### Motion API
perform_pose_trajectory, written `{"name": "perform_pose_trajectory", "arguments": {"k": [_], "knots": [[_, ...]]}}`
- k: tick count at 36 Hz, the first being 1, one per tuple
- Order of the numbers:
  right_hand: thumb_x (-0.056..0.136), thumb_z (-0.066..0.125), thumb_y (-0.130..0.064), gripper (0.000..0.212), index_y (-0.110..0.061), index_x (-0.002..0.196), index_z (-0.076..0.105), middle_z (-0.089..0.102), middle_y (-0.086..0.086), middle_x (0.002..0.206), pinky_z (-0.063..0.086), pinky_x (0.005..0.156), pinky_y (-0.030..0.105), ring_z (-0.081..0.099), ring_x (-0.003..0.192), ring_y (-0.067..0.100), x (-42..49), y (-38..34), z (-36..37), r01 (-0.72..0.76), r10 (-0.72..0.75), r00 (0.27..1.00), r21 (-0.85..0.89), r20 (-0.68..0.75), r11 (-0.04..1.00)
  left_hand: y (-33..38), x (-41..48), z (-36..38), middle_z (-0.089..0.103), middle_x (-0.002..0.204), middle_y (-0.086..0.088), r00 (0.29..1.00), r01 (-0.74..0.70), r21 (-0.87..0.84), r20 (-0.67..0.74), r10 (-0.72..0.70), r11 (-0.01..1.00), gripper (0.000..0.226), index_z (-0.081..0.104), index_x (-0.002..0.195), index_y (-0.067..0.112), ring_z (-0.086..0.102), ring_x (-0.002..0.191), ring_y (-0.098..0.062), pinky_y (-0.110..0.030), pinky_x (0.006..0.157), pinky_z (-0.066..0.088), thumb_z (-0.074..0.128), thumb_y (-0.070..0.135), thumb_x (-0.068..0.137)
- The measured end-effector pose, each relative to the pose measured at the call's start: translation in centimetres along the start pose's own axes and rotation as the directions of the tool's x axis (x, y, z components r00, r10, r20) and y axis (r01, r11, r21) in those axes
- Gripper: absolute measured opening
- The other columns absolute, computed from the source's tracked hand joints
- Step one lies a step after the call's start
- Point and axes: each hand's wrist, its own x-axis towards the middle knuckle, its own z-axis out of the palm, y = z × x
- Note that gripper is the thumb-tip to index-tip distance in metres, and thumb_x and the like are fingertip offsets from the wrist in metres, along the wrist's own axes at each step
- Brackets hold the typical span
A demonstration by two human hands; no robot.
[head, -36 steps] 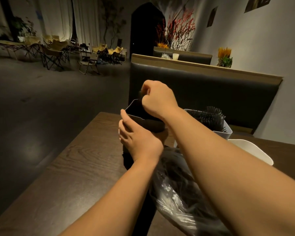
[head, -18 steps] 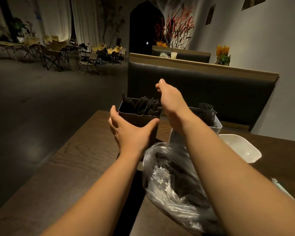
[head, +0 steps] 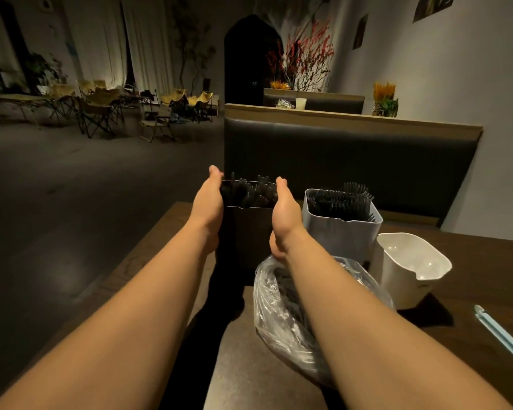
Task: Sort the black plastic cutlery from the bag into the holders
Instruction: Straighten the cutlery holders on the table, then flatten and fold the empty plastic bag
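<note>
Between left hand and right hand, grips released, palms merely pressing, the dark rectangular holder could slip.

A dim restaurant or café: a padded booth seat, wooden table, folding chairs, and a flower arrangement.

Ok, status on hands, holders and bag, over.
Sides of dark holder pressed by left hand and right hand. Packed with black cutlery. More in bag, under right forearm. Nothing blocking.
</note>
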Motion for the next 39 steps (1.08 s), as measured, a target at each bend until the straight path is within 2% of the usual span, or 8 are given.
{"name": "perform_pose_trajectory", "arguments": {"k": [4, 8, 20, 24, 27, 30, 33, 39], "knots": [[0.097, 0.039, -0.06, 0.071, -0.033, 0.159, 0.018, 0.019, -0.003, 0.166, 0.014, 0.124, 0.042, 0.018, 0.152, 0.019, 0.1, 0.4, -0.1, 0.006, -0.006, 1.0, 0.1, -0.003, 0.995, 0.8, 0.4, 0.5, 0.046, 0.153, -0.003, 0.999, -0.018, 0.001, 0.03, 0.018, 1.0, 0.074, 0.045, 0.149, 0.032, 0.045, 0.138, -0.024, -0.051, 0.117, 0.034, 0.034, 0.075, 0.09], [0.11, 0.028, -0.032, 0.052, -0.024, 0.16, 0.016, 0.018, -0.002, 0.166, 0.017, 0.108, 0.026, 0.015, 0.152, 0.016, 0.6, 0.1, -0.8, 0.084, -0.08, 0.996, 0.078, -0.05, 0.993, -0.1, 0.9, 0.5, 0.041, 0.156, -0.004, 1.0, 0.014, -0.046, 0.008, -0.014, 0.999, 0.062, 0.043, 0.15, 0.032, 0.04, 0.142, -0.026, -0.053, 0.118, 0.031, 0.028, 0.067, 0.1], [0.109, 0.033, -0.031, 0.052, -0.023, 0.159, 0.018, 0.018, 0.003, 0.166, 0.013, 0.122, 0.041, 0.014, 0.152, 0.023, 1.5, 0.4, -1.7, -0.048, 0.05, 0.999, 0.073, -0.018, 0.996, -1.0, 2.3, 0.8, 0.055, 0.136, -0.001, 0.996, 0.046, -0.046, -0.069, -0.049, 0.998, 0.051, 0.049, 0.144, 0.029, 0.052, 0.126, -0.022, -0.049, 0.112, 0.04, 0.03, 0.056, 0.105], [0.095, 0.04, -0.066, 0.078, -0.026, 0.158, 0.022, 0.025, 0.003, 0.164, 0.017, 0.123, 0.044, 0.021, 0.152, 0.024, 0.8, -0.5, -1.4, -0.071, 0.07, 0.998, 0.077, 0.007, 0.995, -0.9, 2.0, 0.7, 0.057, 0.125, 0.004, 0.991, 0.003, 0.016, -0.135, 0.0, 1.0, 0.039, 0.053, 0.131, 0.028, 0.054, 0.118, -0.016, -0.036, 0.101, 0.042, 0.03, 0.048, 0.107], [0.069, 0.045, -0.084, 0.106, -0.031, 0.158, 0.022, 0.029, 0.002, 0.163, 0.02, 0.123, 0.052, 0.026, 0.15, 0.025, 2.2, 0.6, -2.7, -0.09, 0.086, 0.995, 0.086, 0.052, 0.992, -0.7, 1.5, 0.7, 0.05, 0.127, 0.006, 0.976, -0.006, 0.081, -0.218, 0.023, 0.997, 0.051, 0.044, 0.146, 0.022, 0.047, 0.124, -0.014, -0.034, 0.107, 0.035, 0.027, 0.05, 0.107], [0.091, 0.041, -0.066, 0.085, -0.021, 0.158, 0.016, 0.027, 0.006, 0.162, 0.024, 0.121, 0.053, 0.029, 0.147, 0.029, -2.1, -2.0, -2.2, -0.063, 0.068, 0.996, -0.086, 0.052, 0.994, -0.3, 0.2, 1.3, 0.052, 0.133, 0.002, 0.941, -0.104, 0.217, -0.295, 0.167, 0.971, 0.052, 0.043, 0.147, 0.02, 0.047, 0.124, -0.017, -0.036, 0.109, 0.036, 0.03, 0.049, 0.107], [0.101, 0.05, -0.039, 0.051, -0.01, 0.143, 0.046, 0.057, 0.013, 0.135, 0.048, 0.104, 0.045, 0.058, 0.118, 0.025, -5.1, -3.3, -3.2, 0.032, -0.003, 0.99, -0.201, 0.142, 0.979, -0.1, -2.3, 3.4, 0.057, 0.128, -0.005, 0.833, -0.313, 0.408, -0.316, 0.454, 0.858, 0.038, 0.055, 0.131, 0.013, 0.052, 0.121, -0.02, -0.033, 0.103, 0.039, 0.04, 0.036, 0.106], [0.099, 0.058, -0.019, 0.008, -0.023, 0.102, 0.064, 0.066, 0.003, 0.108, 0.058, 0.088, 0.039, 0.064, 0.107, 0.022, -8.6, -6.2, -10.1, 0.257, -0.266, 0.964, -0.304, 0.014, 0.917, -1.5, -8.3, 8.5, 0.059, 0.09, 0.006, 0.677, -0.662, 0.369, -0.076, 0.732, 0.652, 0.007, 0.057, 0.095, 0.024, 0.059, 0.088, -0.016, -0.034, 0.081, 0.049, 0.051, 0.024, 0.099]]}}
